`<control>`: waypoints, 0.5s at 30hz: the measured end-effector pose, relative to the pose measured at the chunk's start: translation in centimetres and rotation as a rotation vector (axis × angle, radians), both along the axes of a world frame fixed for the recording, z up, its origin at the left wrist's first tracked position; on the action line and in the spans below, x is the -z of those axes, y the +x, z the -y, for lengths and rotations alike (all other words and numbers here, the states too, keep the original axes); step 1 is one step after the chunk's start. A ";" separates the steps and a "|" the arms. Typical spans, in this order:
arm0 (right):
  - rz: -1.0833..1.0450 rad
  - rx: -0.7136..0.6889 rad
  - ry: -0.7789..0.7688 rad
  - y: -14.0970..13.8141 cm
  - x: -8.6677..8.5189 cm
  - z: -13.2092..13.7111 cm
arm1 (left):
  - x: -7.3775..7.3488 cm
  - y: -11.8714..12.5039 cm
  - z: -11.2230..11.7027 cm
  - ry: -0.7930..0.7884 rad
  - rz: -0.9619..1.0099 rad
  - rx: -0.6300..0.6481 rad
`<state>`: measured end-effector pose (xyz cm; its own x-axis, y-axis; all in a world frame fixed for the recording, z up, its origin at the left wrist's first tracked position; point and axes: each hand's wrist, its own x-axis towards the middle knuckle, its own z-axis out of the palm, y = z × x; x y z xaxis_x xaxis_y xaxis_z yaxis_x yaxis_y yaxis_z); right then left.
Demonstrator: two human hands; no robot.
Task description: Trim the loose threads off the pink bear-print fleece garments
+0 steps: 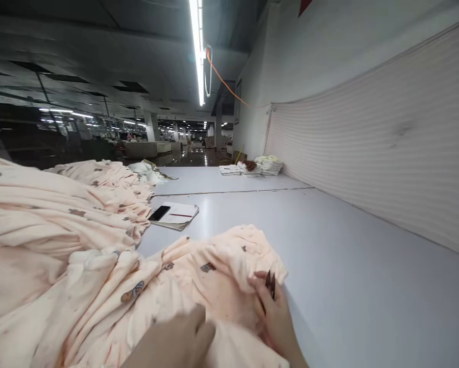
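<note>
Peach fabric (229,291) printed with small bear-like figures lies bunched in front of me, its edge reaching over the white table. In my right hand (279,314) is a pair of dark thread snips (270,284), points upward, while the fingertips touch the fabric's right edge. My left hand (175,337) is low over the same cloth, blurred by motion; whether its fingers grip the cloth cannot be made out.
A large heap of the same fabric (61,204) covers the left. Beyond it lie a notebook (185,210) with a phone (160,213) and a pen. Stacks of folded white cloth (268,165) stand at the far end of the table (347,266). Striped cloth (367,122) hangs along the right wall.
</note>
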<state>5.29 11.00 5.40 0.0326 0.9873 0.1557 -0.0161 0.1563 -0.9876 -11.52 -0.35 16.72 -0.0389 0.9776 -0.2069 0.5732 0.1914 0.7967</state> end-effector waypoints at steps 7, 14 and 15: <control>-0.193 -0.072 -0.104 0.1 2.8 2.2 | 3.0 3.3 -9.0 0.331 -0.581 0.148; 0.128 0.026 0.006 3.4 -0.4 1.6 | 8.6 2.2 -5.2 0.415 0.130 -0.233; 0.172 0.005 0.038 3.5 -1.2 1.5 | 9.0 2.3 -4.7 0.374 0.249 -0.285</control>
<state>8.78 9.53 6.59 0.0070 0.9804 0.1968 0.1536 0.1934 -0.9690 -9.23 4.40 7.72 -0.3075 0.9444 0.1166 0.3249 -0.0110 0.9457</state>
